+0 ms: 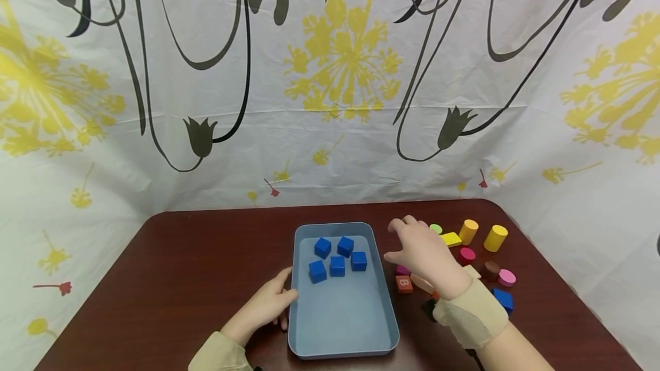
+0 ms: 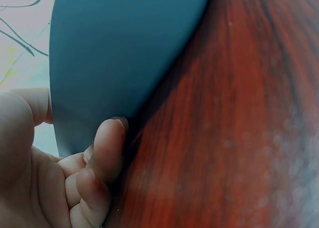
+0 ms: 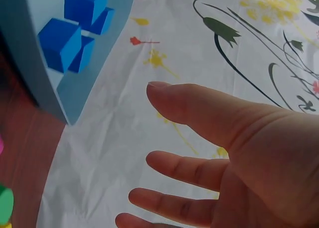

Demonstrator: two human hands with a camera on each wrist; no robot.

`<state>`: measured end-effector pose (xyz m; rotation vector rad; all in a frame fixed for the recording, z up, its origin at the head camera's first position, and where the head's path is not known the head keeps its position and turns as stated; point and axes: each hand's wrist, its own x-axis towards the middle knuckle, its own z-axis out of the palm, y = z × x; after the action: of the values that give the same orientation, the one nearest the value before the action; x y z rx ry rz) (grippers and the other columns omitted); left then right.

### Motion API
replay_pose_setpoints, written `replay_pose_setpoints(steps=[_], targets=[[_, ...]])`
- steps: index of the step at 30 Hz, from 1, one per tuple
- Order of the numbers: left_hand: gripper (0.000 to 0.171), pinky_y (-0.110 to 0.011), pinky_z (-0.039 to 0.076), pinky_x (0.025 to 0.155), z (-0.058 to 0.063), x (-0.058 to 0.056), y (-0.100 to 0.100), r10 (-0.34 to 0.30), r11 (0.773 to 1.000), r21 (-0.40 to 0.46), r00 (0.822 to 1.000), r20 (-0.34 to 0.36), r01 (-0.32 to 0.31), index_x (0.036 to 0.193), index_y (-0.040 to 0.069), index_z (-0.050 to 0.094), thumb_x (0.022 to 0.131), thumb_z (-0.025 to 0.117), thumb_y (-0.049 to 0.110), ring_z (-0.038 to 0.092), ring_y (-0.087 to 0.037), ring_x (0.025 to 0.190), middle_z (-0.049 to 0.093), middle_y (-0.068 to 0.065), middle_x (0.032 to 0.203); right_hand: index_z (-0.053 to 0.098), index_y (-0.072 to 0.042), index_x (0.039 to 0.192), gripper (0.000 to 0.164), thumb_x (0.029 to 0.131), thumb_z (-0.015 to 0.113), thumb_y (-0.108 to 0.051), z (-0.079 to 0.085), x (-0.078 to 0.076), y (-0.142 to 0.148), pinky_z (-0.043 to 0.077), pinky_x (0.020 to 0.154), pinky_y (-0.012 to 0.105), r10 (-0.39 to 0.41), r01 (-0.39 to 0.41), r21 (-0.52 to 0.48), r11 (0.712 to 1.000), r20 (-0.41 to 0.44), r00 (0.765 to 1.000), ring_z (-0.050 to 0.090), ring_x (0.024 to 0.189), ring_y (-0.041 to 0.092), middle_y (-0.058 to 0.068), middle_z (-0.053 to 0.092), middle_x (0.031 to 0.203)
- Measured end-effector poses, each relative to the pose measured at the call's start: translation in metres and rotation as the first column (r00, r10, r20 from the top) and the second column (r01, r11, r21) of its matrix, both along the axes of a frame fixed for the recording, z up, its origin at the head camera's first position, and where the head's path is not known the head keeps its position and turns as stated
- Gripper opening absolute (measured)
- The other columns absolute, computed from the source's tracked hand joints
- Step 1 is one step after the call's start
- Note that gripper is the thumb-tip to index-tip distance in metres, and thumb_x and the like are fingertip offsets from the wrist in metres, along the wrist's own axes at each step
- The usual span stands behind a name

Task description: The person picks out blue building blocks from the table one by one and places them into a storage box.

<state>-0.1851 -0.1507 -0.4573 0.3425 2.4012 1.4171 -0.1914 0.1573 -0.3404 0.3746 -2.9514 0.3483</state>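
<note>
A blue-grey tray lies on the table with several blue cubes standing in its far half. My left hand holds the tray's left side, the thumb at the rim and the fingers against the outer wall. My right hand hovers just right of the tray, over the loose blocks. In the right wrist view, the thumb and fingers are spread apart with nothing between them. Part of the block group is hidden under the right hand and forearm.
Right of the tray lie yellow cylinders, a yellow block, a red letter block, a brown piece, a pink disc and a blue block. A patterned cloth hangs behind the dark table.
</note>
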Motion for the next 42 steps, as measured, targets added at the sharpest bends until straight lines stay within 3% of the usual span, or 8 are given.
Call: replay_pose_setpoints(steps=[7,12,19,23,31,42], targets=[[0.061,-0.03,0.041,0.035,0.003,-0.001,0.0,-0.006,1.0,-0.004,1.0,0.0,0.006,0.142,0.002,0.021,0.089,0.047,0.019,0.056,-0.026,0.042,0.058,-0.009,0.057,0.058,-0.007,0.106,0.049,0.069,0.078,-0.031,0.005,0.013,0.026,0.048,0.071,0.046,-0.008,0.008,0.026,1.0,-0.004,1.0,0.05,0.086,0.03,0.013,0.054,0.102],[0.062,-0.03,0.041,0.035,0.003,-0.001,-0.001,-0.006,1.0,-0.008,1.0,0.0,0.006,0.142,0.002,0.02,0.089,0.047,0.02,0.055,-0.025,0.041,0.057,-0.009,0.056,0.058,-0.006,0.107,0.053,0.066,0.079,-0.031,0.004,0.019,0.043,0.047,0.066,0.044,-0.006,0.006,0.044,0.999,-0.012,1.0,0.05,0.081,0.03,0.014,0.054,0.101],[0.06,-0.031,0.041,0.035,0.003,-0.001,-0.001,-0.004,1.0,-0.003,1.0,-0.006,0.004,0.142,0.002,0.022,0.089,0.047,0.019,0.055,-0.025,0.041,0.058,-0.009,0.056,0.055,-0.003,0.113,0.063,0.066,0.08,-0.035,0.003,0.028,0.059,0.047,0.068,0.05,-0.03,0.029,0.073,0.997,0.018,0.999,0.051,0.086,0.036,0.02,0.052,0.108],[0.06,-0.031,0.041,0.035,0.003,-0.001,0.0,-0.002,1.0,0.001,1.0,-0.006,0.002,0.142,0.003,0.022,0.089,0.047,0.018,0.055,-0.025,0.041,0.057,-0.009,0.056,0.055,-0.005,0.112,0.062,0.065,0.08,-0.037,0.0,0.036,0.069,0.048,0.065,0.047,-0.049,0.045,0.078,0.996,0.049,0.998,0.051,0.082,0.033,0.018,0.052,0.106],[0.061,-0.031,0.04,0.034,0.003,0.001,-0.001,-0.005,1.0,0.01,1.0,-0.008,0.005,0.142,0.002,0.022,0.089,0.048,0.018,0.055,-0.025,0.041,0.057,-0.009,0.055,0.054,-0.011,0.1,0.049,0.065,0.079,-0.034,-0.011,0.049,0.09,0.044,0.057,0.038,-0.072,0.062,0.077,0.995,0.13,0.989,0.046,0.072,0.023,0.006,0.048,0.09],[0.062,-0.03,0.04,0.035,0.003,0.001,0.001,0.009,1.0,-0.017,1.0,-0.012,-0.009,0.142,0.001,0.021,0.088,0.047,0.018,0.055,-0.024,0.04,0.057,-0.008,0.055,0.057,-0.011,0.1,0.059,0.059,0.08,-0.046,-0.031,0.06,0.112,0.045,0.06,0.041,-0.097,0.082,0.092,0.992,0.177,0.979,0.044,0.075,0.026,0.008,0.047,0.086]])
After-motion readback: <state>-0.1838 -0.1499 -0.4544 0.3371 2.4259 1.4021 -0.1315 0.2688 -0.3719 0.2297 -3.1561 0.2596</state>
